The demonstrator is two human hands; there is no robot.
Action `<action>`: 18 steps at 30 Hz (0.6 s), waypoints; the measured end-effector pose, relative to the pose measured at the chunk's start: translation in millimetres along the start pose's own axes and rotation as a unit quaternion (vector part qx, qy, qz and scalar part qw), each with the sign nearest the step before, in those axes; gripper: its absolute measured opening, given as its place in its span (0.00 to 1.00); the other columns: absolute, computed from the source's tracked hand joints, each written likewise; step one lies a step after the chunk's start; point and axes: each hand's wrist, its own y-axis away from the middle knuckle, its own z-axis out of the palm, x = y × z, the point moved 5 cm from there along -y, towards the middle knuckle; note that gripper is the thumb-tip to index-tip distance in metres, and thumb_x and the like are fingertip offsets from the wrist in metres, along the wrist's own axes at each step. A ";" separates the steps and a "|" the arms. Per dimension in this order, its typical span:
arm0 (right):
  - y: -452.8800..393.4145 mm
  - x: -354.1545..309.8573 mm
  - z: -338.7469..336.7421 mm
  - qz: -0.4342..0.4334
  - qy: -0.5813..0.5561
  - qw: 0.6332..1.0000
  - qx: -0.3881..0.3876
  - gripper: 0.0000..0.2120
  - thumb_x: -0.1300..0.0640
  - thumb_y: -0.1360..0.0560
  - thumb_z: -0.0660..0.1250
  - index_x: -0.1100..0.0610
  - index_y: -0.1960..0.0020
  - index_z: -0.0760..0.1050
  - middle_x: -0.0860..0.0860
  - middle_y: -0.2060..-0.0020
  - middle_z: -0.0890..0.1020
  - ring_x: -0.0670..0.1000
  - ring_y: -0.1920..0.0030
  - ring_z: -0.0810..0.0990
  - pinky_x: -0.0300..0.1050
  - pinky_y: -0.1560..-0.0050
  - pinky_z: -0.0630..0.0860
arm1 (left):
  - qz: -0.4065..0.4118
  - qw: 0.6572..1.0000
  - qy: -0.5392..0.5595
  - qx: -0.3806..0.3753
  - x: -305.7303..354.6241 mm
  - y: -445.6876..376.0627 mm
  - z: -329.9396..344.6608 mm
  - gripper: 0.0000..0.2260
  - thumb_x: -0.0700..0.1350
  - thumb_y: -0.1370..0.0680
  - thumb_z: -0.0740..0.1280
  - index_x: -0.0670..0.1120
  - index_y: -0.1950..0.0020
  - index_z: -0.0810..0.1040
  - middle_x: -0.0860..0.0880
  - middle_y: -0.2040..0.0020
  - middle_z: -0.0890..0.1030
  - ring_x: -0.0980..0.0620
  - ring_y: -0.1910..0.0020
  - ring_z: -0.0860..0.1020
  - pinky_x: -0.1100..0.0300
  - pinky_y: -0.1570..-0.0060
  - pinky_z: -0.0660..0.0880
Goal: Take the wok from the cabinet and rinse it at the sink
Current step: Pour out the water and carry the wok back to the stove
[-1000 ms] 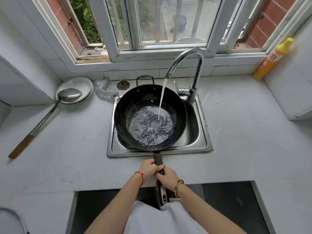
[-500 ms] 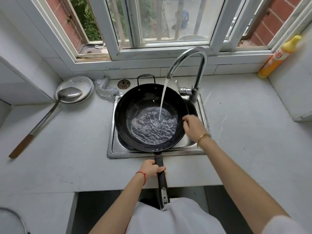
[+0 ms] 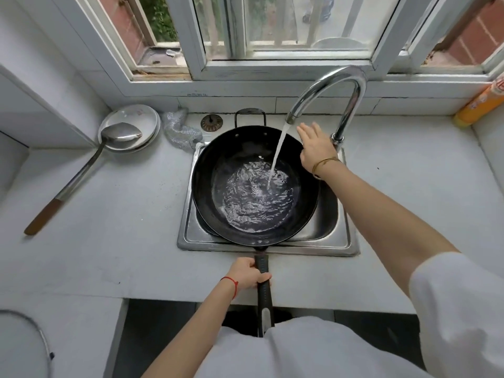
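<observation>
A black wok (image 3: 215, 170) rests in the steel sink (image 3: 338, 236), its long black handle (image 3: 263, 285) pointing toward me over the counter edge. Water runs from the chrome faucet (image 3: 346, 85) into the wok, and a rippling pool covers its bottom. My left hand (image 3: 249, 272) is wrapped around the handle just below the sink rim. My right hand (image 3: 315, 147) is stretched out over the wok's far right rim, fingers apart, beside the faucet's base. It holds nothing.
A long metal ladle (image 3: 81, 173) with a wooden grip lies on the left counter, its bowl on stacked white plates (image 3: 141, 115). A steel scourer (image 3: 180, 129) and a sink strainer (image 3: 211, 122) sit behind the sink. An orange bottle (image 3: 480, 105) stands far right.
My right hand let go of the wok handle, crossed over the wok's right rim and now reaches up by the faucet base. The pool of water in the wok has grown.
</observation>
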 end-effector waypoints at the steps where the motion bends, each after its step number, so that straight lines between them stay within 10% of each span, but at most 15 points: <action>1: 1.1 0.8 1.7 0.002 0.011 1.000 -0.007 0.33 0.58 0.23 0.61 0.59 0.22 0.51 0.54 0.22 0.55 0.60 0.22 0.51 0.55 0.24 0.56 | -0.002 1.000 0.002 -0.001 -0.2 -0.6 0.4 0.13 0.32 0.25 0.70 0.32 0.42 0.75 0.40 0.55 0.82 0.48 0.62 0.82 0.55 0.53 0.82; 18: 15.5 -2.6 -4.9 0.100 0.242 0.965 -0.004 0.35 0.50 0.22 0.59 0.54 0.21 0.46 0.51 0.21 0.43 0.60 0.22 0.40 0.63 0.24 0.47 | -0.008 1.000 0.015 0.006 0.5 2.2 1.4 0.08 0.32 0.26 0.71 0.35 0.49 0.76 0.38 0.52 0.81 0.40 0.55 0.82 0.46 0.44 0.79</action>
